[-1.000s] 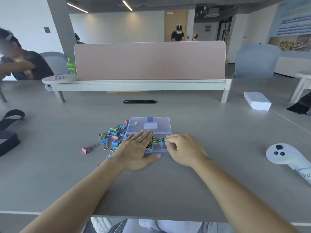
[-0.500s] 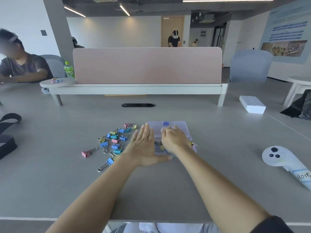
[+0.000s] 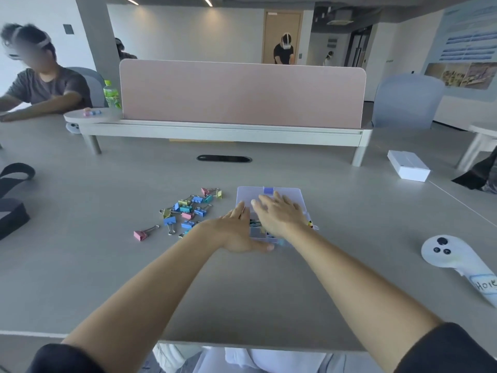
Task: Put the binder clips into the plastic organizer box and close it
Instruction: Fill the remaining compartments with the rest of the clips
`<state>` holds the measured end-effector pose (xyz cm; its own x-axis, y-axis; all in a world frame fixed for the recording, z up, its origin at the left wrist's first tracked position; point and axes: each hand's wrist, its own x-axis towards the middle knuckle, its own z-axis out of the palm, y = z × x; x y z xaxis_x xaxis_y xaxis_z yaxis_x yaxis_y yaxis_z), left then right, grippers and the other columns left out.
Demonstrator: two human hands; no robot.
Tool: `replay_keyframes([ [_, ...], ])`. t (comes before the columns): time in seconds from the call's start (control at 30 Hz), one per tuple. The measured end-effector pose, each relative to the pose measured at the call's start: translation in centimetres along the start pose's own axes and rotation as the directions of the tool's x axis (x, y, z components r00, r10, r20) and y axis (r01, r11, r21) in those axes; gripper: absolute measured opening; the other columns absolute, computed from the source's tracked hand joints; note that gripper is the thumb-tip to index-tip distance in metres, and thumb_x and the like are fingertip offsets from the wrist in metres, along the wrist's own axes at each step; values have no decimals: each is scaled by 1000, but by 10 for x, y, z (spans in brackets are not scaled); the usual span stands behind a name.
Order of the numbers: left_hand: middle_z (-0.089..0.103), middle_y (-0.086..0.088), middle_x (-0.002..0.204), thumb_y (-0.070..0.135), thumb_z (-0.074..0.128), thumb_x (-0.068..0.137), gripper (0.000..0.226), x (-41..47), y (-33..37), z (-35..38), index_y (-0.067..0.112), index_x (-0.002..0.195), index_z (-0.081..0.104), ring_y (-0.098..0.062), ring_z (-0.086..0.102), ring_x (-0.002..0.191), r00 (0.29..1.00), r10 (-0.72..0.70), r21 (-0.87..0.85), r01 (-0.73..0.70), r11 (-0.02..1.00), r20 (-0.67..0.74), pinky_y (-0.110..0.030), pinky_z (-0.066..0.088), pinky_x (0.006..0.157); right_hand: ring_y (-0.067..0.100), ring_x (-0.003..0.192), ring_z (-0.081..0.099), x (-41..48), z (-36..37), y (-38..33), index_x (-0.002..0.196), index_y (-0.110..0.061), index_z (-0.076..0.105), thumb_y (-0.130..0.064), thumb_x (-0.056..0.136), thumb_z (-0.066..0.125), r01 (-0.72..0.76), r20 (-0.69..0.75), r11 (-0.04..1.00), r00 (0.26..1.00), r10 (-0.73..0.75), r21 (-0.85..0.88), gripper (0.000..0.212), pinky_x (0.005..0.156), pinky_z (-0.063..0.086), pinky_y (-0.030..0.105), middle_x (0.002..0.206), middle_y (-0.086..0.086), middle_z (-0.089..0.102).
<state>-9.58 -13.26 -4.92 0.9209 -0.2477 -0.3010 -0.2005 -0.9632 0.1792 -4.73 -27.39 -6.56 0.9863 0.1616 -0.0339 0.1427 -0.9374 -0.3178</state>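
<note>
Folded down since a second ago, the lid now covers the box mid-worktop, with the right hand spread flat on it. The left hand lies flat, fingers straight, against the box's left edge, thumb along its front. Loose clips lie just left of the box.

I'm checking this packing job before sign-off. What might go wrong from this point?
1. The left hand and right hand both press flat on the plastic organizer box, yet many binder clips lie loose on the table to its left. The box may get closed with the job unfinished.
2. A yellow-and-black piece pokes out at the box's right edge. If it is a clip, the lid may not latch.
</note>
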Motion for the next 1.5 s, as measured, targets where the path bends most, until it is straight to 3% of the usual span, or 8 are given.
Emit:
replay_keyframes([
  [0.17, 18, 4, 157, 92, 23, 68, 100, -9, -38, -39, 33, 149, 15, -19, 18, 145, 986, -9, -327, -45, 944, -164, -48, 20, 116, 28, 138, 34, -7, -26, 21, 119, -36, 60, -46, 102, 16, 72, -182, 996, 981, -64, 42, 48, 107, 25, 47, 137, -2, 54],
  [0.33, 52, 0, 124, 69, 40, 86, 66, -4, -90, -58, 19, 129, 49, -16, 47, 100, 953, -227, -314, 157, 937, -203, -27, 36, 85, 23, 124, 44, -10, -12, 32, 79, -43, 40, -54, 98, 13, 31, 26, 999, 999, -31, 10, 35, 93, 36, 44, 108, -3, 53],
  [0.57, 58, -2, 117, 11, 52, 84, 39, 18, -107, -34, 24, 120, 63, -24, 57, 100, 926, -164, -225, 90, 970, -339, -27, 46, 80, 24, 143, 23, -5, -11, 22, 137, -43, 38, -62, 95, 1, 106, 45, 990, 994, -103, -89, 59, 108, 14, 53, 152, -1, 34],
  [0.77, 53, 3, 111, 18, 50, 83, 30, 29, -106, -15, 23, 107, 66, -26, 42, 106, 898, -106, -10, 112, 994, -427, -32, 29, 83, 22, 144, 24, -4, 2, 20, 132, -48, 44, -61, 94, 0, 132, -8, 988, 991, -133, -77, 60, 110, 18, 45, 149, 0, 40],
  [0.87, 56, 0, 95, 18, 49, 84, 24, 34, -103, -9, 20, 100, 68, -24, 55, 92, 896, -51, 2, 58, 998, -442, -30, 44, 75, 17, 147, 18, -13, 0, 25, 129, -46, 49, -61, 94, 1, 148, -11, 988, 989, -148, -47, 61, 114, 14, 41, 158, 0, 28],
  [1.07, 61, 1, 94, 24, 55, 79, 16, 35, -89, -7, 24, 91, 66, -24, 58, 85, 869, -67, -67, 39, 997, -490, -29, 48, 69, 9, 146, 20, -23, -2, 35, 63, -47, 37, -66, 90, 0, 159, -19, 987, 987, -158, 35, 50, 112, 19, 40, 145, -7, 48],
  [1.37, 60, 7, 71, 35, 62, 78, 13, 36, -76, -1, 24, 77, 56, -18, 57, 70, 870, 17, -75, -62, 995, -492, -25, 44, 58, 11, 143, 27, -19, 2, 36, 104, -36, 60, -61, 95, 7, 183, -32, 983, 983, -183, -1, 58, 110, 17, 39, 138, -9, 54],
  [1.5, 61, 4, 66, 32, 67, 75, 16, 33, -71, -2, 19, 74, 58, -20, 56, 67, 850, -38, -107, -22, 994, -526, -24, 39, 53, 11, 119, 49, -21, 0, 34, 81, -32, 53, -58, 96, 12, 206, -125, 979, 971, -203, 10, 51, 101, 25, 35, 95, -10, 62],
])
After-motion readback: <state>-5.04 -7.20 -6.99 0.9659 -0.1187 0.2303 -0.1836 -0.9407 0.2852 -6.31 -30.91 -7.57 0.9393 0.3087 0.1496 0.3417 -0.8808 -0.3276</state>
